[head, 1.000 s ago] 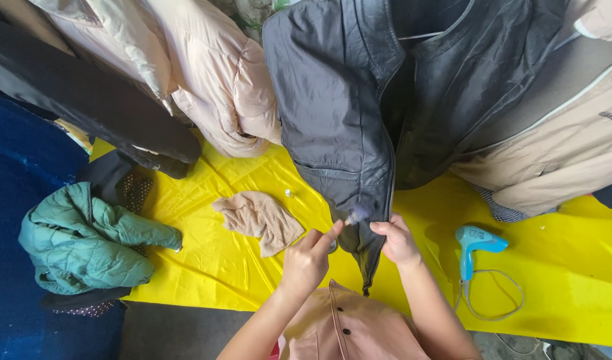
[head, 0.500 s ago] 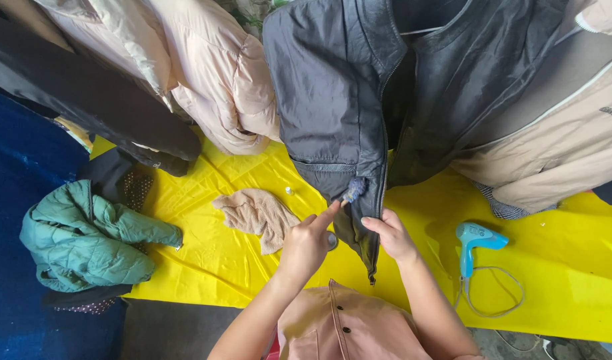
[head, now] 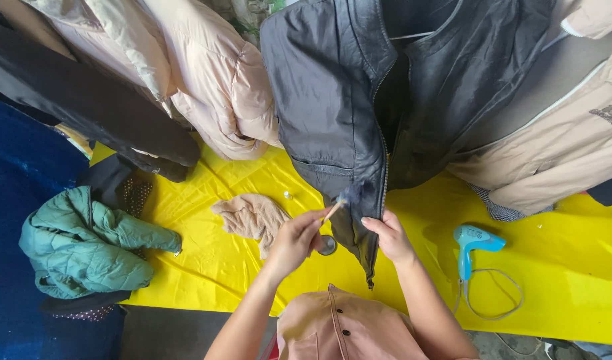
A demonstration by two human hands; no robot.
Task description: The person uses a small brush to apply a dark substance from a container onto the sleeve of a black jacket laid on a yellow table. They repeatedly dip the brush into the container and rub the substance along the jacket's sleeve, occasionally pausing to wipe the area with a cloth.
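Your left hand (head: 294,241) holds a small brush (head: 338,205) against the lower front panel of the hanging jacket (head: 333,120). Your right hand (head: 389,237) pinches that jacket's zipper edge, just right of the brush. Below the jacket lies the floor sheet (head: 559,267). On it, a crumpled cloth (head: 251,217) lies left of your hands, a hair dryer (head: 471,245) right, and a folded coat (head: 79,243) at the far left edge.

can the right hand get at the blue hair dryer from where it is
Probably yes: the right hand pinches the dark jacket's hem, and only bare yellow sheet lies between it and the blue hair dryer, though it must let go first.
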